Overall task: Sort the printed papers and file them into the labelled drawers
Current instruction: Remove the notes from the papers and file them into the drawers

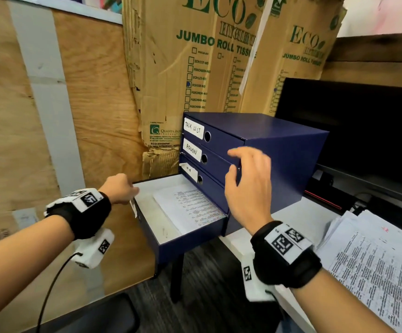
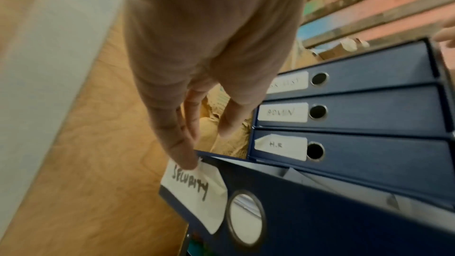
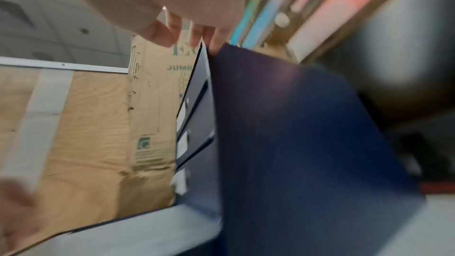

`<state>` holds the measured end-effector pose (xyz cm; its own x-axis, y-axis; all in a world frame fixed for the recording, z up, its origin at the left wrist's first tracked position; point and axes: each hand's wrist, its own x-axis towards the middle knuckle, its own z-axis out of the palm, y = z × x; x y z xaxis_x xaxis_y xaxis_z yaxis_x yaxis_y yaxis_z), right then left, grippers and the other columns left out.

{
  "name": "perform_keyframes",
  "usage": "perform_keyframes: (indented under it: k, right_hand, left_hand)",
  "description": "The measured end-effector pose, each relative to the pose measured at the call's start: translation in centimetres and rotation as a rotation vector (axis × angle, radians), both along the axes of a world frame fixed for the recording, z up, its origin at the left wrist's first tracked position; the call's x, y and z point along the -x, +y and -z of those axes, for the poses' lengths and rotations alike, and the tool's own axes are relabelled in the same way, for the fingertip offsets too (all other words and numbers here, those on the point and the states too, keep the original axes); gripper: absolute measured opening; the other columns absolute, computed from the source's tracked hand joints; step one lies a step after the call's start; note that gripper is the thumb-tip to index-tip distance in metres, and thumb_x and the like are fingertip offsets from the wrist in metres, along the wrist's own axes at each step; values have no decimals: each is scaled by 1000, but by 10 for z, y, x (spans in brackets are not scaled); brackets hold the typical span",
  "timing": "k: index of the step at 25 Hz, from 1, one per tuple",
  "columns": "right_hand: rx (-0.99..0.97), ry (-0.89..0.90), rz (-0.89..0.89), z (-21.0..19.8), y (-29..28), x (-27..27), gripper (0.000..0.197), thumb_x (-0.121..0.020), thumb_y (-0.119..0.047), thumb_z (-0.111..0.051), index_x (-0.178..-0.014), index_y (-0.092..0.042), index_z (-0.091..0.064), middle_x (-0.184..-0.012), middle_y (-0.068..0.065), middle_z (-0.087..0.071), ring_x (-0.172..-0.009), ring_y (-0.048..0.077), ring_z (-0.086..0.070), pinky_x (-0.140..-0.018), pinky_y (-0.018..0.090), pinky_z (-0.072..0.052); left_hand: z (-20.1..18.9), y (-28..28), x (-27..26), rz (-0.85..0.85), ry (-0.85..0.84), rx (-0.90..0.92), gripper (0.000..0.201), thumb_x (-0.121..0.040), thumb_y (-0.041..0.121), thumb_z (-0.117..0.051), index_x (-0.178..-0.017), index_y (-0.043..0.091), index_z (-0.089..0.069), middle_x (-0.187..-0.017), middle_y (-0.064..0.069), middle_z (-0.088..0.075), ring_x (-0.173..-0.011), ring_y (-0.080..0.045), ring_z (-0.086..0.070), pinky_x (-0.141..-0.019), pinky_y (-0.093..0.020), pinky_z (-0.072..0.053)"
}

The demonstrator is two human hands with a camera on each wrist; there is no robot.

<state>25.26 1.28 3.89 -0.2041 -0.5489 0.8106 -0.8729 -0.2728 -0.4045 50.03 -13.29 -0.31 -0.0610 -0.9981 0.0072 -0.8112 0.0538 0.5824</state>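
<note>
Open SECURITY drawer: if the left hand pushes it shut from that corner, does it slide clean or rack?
Probably racks a little: the left hand touches only one corner of the SECURITY drawer. Its thin walls look like card, so likely light and flexible. The peeling label may crumple.

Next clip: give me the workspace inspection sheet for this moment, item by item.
Surface: white desk carries the drawer unit.
Job's things: blue drawer unit; bottom drawer, labelled SECURITY, pulled out with a printed sheet inside; three upper drawers closed.
Clutter: stack of printed papers at right.
Hands: left hand fingers touch the open drawer's front edge; right hand open, beside the unit's front corner.
Cables: black wire from left wrist.
Surroundings: cardboard boxes, dark monitor.
</note>
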Motion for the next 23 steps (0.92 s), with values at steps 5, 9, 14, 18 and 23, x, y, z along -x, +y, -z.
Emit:
perform_keyframes:
  k: [5, 9, 14, 18, 23]
  right_hand:
    - [-90, 222, 134, -19, -43, 31, 47, -99, -31, -43, -142, -11, -40, -151, 9, -34, -146, 27, -17, -121, 42, -9]
    - [60, 244, 125, -8, -58, 44, 36, -97, -29, -45, -127, -10, -50, -134, 8, -49, -137, 28, -32, -119, 45, -14]
    - [207, 208, 137, -1, -70, 38, 31, -96, -26, -47, -121, -9, -52, -126, 10, -53, -130, 31, -40, -117, 50, -19]
    - [233, 208, 129, 3, -73, 43, 30, -95, -24, -47, -121, -9, -53, -125, 11, -53, -129, 31, -41, -116, 50, -19]
    - [229, 186, 146, 2, -81, 40, 30, -96, -24, -46, -121, -9, -54, -125, 11, -54, -129, 31, -41, -116, 52, -19]
  left_hand:
    - [16, 15, -10, 77, 472, -420, 13, -89, -5, -54, -87, 0, -66, -78, -13, -67, -75, -26, -63, -85, -42, -57]
    - [24, 8, 8, -52, 839, -455, 22, -89, -20, -43, -101, -3, -51, -99, -23, -61, -83, -31, -63, -65, -38, -60]
    - [32, 1, 68, -67, 1027, -518, 17, -90, -19, -46, -85, -3, -49, -91, -24, -60, -82, -31, -62, -62, -34, -58]
    - [39, -5, 134, 32, 938, -529, 29, -93, -11, -39, -75, 9, -51, -75, -8, -55, -72, -14, -53, -78, -34, -54]
    - [39, -16, 150, 0, 975, -508, 34, -95, -10, -33, -76, 17, -43, -57, 1, -52, -64, -11, -48, -71, -28, -45]
